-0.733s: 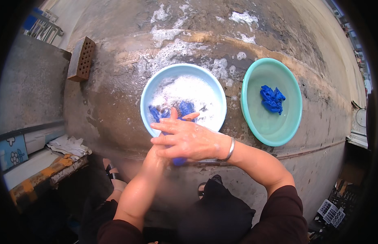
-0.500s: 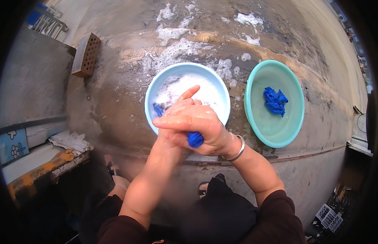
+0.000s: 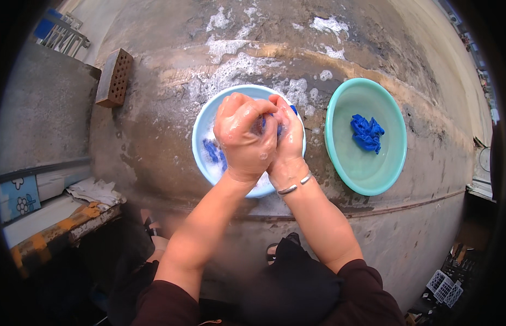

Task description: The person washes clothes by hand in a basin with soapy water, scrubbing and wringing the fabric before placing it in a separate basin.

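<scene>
Both hands are up together over the pale blue basin (image 3: 195, 140), and here is the grip: the left hand (image 3: 242, 137) is clenched, knuckles up and wet, its fingers curled round a wad of blue cloth (image 3: 278, 129), while the right hand (image 3: 290, 138) closes in from the other side, palm pressed along it. Most of that cloth is buried between the two; only scraps of blue show in the gap and by the right fingertips, so its shape and full size can't be made out. The palm of the left hand is turned away, out of sight. Below them, the basin's middle and much of its near side are blocked by hands and wrists; at the left, a blue piece (image 3: 213, 151) pokes through the suds, part of it lost under foam. A split silver bracelet (image 3: 287, 189) rings the right wrist. Off to the right, in full view, the green basin (image 3: 393, 138) carries a crumpled blue bundle (image 3: 367, 133). A holed brick (image 3: 114, 77) sits at the upper left. Down at the lower edge the dark sleeves (image 3: 168, 304) are cut off, and a white crate (image 3: 444, 286) fades into the shadowy right corner.
</scene>
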A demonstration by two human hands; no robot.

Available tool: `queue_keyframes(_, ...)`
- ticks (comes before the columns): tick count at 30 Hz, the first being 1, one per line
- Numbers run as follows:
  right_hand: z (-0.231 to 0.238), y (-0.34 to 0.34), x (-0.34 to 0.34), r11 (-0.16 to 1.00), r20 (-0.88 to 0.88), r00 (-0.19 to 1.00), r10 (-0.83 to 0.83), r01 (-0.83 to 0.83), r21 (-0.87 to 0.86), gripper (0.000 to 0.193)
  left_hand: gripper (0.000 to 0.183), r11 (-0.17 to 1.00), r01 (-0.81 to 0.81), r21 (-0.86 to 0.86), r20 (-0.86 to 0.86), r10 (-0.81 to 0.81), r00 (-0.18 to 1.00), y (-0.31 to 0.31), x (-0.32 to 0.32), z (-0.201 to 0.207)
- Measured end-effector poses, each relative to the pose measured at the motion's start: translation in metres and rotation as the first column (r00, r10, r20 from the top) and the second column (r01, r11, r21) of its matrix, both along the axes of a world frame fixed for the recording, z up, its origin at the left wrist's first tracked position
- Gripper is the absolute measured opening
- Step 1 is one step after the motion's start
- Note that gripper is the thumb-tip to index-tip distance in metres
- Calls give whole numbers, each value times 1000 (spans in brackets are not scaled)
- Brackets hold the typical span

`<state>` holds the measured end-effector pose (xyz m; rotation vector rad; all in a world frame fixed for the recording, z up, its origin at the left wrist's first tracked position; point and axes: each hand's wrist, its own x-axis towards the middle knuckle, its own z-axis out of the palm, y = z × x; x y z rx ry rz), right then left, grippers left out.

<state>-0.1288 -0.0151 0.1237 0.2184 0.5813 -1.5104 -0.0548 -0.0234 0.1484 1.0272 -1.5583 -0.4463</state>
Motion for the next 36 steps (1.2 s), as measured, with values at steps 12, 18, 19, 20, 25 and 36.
queue_keyframes(12,-4,16,-4,754,93,770,631,-637,162,17,19,725,686,-66,625,-506,595,-13,31,19)
queue_keyframes(18,-17,17,-20,594,58,615,786,-779,201,19,18,665,747,26,665,-569,483,-2,35,3)
queue_keyframes(19,-28,22,-19,611,55,635,770,-760,223,19,18,660,736,152,646,-630,431,5,39,-9)
queue_keyframes(20,-41,23,-23,669,12,697,717,-694,267,19,7,633,738,234,605,-689,399,3,39,-23)
queue_keyframes(25,-48,24,-60,900,-363,832,420,-434,45,35,42,391,537,747,-338,-472,814,-5,71,-72)
queue_keyframes(36,41,106,-237,945,-940,-139,312,-54,322,36,36,853,218,474,716,-518,468,34,101,-111)
